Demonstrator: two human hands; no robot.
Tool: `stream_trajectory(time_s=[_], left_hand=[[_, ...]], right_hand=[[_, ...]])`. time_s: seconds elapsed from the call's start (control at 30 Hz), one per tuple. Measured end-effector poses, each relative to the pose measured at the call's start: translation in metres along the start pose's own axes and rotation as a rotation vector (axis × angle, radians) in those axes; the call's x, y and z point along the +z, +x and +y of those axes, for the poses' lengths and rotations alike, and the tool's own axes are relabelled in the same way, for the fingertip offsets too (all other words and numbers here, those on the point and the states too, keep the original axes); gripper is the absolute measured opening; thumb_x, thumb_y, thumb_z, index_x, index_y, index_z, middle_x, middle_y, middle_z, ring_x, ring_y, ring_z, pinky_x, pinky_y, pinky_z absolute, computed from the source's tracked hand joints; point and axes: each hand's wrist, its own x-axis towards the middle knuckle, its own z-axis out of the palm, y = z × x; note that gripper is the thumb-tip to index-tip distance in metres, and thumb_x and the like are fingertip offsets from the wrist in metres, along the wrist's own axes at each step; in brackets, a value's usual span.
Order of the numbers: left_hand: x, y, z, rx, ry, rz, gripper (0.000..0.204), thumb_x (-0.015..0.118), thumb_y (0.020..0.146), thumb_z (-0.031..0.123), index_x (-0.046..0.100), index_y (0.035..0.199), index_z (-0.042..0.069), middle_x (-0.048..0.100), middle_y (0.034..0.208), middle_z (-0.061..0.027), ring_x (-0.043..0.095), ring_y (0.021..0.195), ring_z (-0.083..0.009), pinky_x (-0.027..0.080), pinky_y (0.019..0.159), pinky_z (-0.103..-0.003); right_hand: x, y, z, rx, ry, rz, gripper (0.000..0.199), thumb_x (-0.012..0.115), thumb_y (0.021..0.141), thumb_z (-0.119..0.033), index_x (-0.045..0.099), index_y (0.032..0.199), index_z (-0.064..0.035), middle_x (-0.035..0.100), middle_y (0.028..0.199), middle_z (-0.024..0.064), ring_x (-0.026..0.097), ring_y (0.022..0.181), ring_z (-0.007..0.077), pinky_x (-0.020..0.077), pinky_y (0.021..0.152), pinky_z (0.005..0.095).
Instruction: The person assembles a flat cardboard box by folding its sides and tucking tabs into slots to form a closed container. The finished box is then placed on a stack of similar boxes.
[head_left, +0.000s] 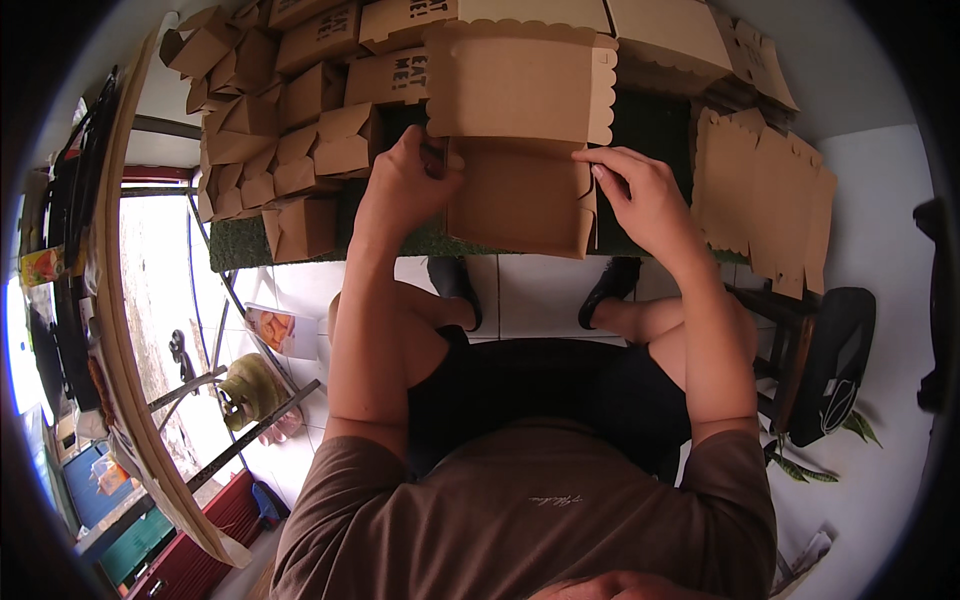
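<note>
Brown shirt cloth [540, 500] fills the lower middle of the frame, closest to the camera, with both forearms reaching up from it. From the left, a gas bottle [250, 388] stands below the bench [235, 243], whose top is covered in green turf. Folded boxes [245, 130] crowd the upper left of the frame, heaped against one another.

Next comes the left hand [415, 180], fingers curled in at the left wall of the open box [515, 195]; how firmly it grips, I cannot tell. That box sits at upper centre, near the front of the bench, its scalloped lid [525, 80] tipped back. On its other side the right hand [640, 185] has finger and thumb narrowed to a pinch on the right wall. Flat card sheets [765, 195] lie farther right.

The step looks like squaring up the side walls. It would go best with the left hand bracing its corner while the right tucks its flap fully home, pressing along the crease rather than on the thin edge, so the wall stands straight and the card does not buckle
</note>
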Motion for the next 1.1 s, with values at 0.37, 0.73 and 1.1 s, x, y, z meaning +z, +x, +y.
stream_trajectory(time_s=[0.37, 0.73, 1.1], left_hand=[[0.007, -0.025, 0.027, 0.219, 0.364, 0.475, 0.083, 0.097, 0.088, 0.065, 0.066, 0.118, -0.005, 0.081, 0.102, -0.0269, 0.084, 0.099, -0.0408, 0.066, 0.087, -0.047], [0.089, -0.01, 0.093, 0.079, -0.329, -0.173, 0.055, 0.084, 0.107, 0.052, 0.086, 0.112, -0.003, 0.087, 0.091, -0.0154, 0.087, 0.085, -0.023, 0.066, 0.082, -0.038], [0.108, -0.001, 0.097, 0.01, -0.459, -0.174, 0.038, 0.085, 0.106, 0.032, 0.087, 0.117, -0.004, 0.089, 0.093, -0.0132, 0.088, 0.087, -0.0199, 0.067, 0.083, -0.033]], right_hand=[[0.001, 0.0, 0.039, 0.505, 0.393, 0.006, 0.031, 0.076, 0.117, -0.025, 0.057, 0.131, -0.0054, 0.074, 0.119, 0.0087, 0.071, 0.102, 0.0137, 0.0672, 0.082, 0.0352], [0.008, 0.007, 0.058, 0.602, 0.549, -0.013, 0.053, 0.076, 0.109, -0.019, 0.063, 0.154, 0.0041, 0.078, 0.128, 0.0172, 0.078, 0.1, 0.0215, 0.0642, 0.087, 0.0375], [0.014, 0.004, 0.045, 0.663, 0.702, 0.048, 0.049, 0.074, 0.107, -0.012, 0.066, 0.155, -0.0012, 0.079, 0.12, 0.0089, 0.074, 0.107, 0.0164, 0.0607, 0.088, 0.035]])
